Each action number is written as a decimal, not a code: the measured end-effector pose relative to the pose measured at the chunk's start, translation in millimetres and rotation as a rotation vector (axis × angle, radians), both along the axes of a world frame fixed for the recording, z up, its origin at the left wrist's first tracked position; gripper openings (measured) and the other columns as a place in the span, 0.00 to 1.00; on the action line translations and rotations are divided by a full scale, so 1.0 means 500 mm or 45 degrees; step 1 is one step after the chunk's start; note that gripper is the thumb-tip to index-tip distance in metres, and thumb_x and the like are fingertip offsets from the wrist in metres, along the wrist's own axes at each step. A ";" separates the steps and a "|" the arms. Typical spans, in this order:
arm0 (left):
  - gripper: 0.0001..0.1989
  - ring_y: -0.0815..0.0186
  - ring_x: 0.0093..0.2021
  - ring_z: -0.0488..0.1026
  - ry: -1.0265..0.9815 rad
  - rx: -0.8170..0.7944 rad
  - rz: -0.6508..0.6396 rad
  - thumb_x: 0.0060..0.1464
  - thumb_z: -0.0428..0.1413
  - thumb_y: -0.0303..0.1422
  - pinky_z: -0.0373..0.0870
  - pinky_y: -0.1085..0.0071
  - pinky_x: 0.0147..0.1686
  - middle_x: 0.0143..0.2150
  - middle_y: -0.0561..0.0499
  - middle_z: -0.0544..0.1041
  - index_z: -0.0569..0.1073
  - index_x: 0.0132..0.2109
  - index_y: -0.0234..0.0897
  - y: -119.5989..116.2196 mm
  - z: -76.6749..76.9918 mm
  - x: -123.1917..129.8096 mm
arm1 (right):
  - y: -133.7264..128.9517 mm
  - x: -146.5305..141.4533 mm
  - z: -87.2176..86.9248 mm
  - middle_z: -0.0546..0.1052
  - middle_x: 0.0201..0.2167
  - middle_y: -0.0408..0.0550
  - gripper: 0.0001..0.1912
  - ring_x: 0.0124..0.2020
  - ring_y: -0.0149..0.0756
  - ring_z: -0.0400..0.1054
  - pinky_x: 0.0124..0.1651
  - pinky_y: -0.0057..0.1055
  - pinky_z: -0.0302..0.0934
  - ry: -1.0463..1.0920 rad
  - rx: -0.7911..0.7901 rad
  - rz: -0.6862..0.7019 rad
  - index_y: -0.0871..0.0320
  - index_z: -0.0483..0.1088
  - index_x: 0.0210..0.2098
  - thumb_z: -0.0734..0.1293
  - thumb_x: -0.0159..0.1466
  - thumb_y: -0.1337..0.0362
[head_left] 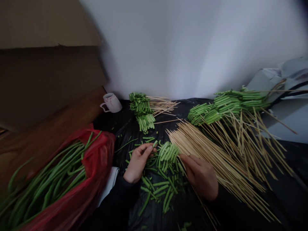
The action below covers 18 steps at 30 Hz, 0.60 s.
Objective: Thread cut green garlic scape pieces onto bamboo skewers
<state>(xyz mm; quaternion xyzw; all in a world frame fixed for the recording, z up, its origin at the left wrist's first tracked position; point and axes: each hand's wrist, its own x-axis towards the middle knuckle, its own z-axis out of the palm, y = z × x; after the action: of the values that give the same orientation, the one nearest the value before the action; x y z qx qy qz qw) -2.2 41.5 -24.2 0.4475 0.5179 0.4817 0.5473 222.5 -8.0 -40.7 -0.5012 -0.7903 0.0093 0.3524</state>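
Note:
My left hand (137, 161) is closed in a pinch on a short cut piece of green bean (155, 143). To its right lies a row of bean pieces (169, 152), side by side at the end of my right hand's skewers. My right hand (201, 175) is closed around a bamboo skewer, its fingertips right beside that row; how many sticks are in its grip is partly hidden. Loose cut bean pieces (160, 188) are scattered below and between both hands. Close to the right hand lies a thick bundle of bare bamboo skewers (211, 154), pointing up and left.
Finished bean skewers (144, 112) are stacked at the back, with a larger pile (228, 104) at the right. A red plastic bag (101, 160) of long whole beans (53, 179) stands left. A white mug (112, 103) sits behind it. Black plastic sheeting (122, 123) covers the surface.

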 end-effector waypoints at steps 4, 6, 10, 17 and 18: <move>0.14 0.68 0.35 0.72 -0.216 -0.116 -0.033 0.46 0.65 0.39 0.66 0.73 0.38 0.32 0.50 0.79 0.80 0.38 0.35 -0.004 0.008 0.005 | -0.002 -0.001 0.002 0.73 0.27 0.44 0.16 0.28 0.29 0.69 0.32 0.26 0.56 -0.007 -0.034 0.018 0.57 0.72 0.47 0.58 0.65 0.73; 0.14 0.68 0.35 0.72 -0.265 -0.149 -0.029 0.44 0.66 0.39 0.66 0.73 0.38 0.32 0.49 0.79 0.80 0.37 0.35 -0.005 0.012 0.007 | -0.002 -0.002 0.001 0.73 0.27 0.44 0.15 0.28 0.30 0.68 0.32 0.26 0.57 -0.021 -0.034 0.030 0.57 0.72 0.47 0.58 0.66 0.73; 0.15 0.69 0.34 0.72 -0.294 -0.188 -0.014 0.42 0.67 0.40 0.66 0.74 0.37 0.32 0.49 0.79 0.80 0.36 0.35 -0.006 0.016 0.009 | -0.003 -0.005 -0.002 0.73 0.27 0.45 0.15 0.28 0.30 0.68 0.33 0.26 0.57 -0.040 0.001 0.032 0.59 0.72 0.48 0.58 0.66 0.73; 0.16 0.69 0.34 0.72 -0.318 -0.213 -0.014 0.39 0.69 0.39 0.67 0.74 0.37 0.31 0.49 0.80 0.81 0.35 0.35 -0.007 0.016 0.010 | -0.005 -0.006 0.001 0.72 0.26 0.44 0.15 0.27 0.30 0.68 0.31 0.26 0.56 -0.043 0.003 0.032 0.60 0.72 0.47 0.58 0.65 0.74; 0.15 0.69 0.34 0.72 -0.315 -0.211 -0.016 0.40 0.69 0.39 0.67 0.74 0.38 0.31 0.50 0.80 0.81 0.35 0.35 -0.007 0.016 0.010 | -0.005 -0.006 0.001 0.72 0.26 0.44 0.15 0.27 0.30 0.67 0.31 0.26 0.56 -0.041 -0.002 0.032 0.60 0.72 0.47 0.58 0.65 0.73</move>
<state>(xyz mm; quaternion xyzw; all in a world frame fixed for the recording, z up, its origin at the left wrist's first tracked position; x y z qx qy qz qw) 2.8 38.0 -16.2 0.3411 0.4817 0.4852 0.6452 219.4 -10.6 -40.3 -0.4915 -0.8020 0.0063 0.3392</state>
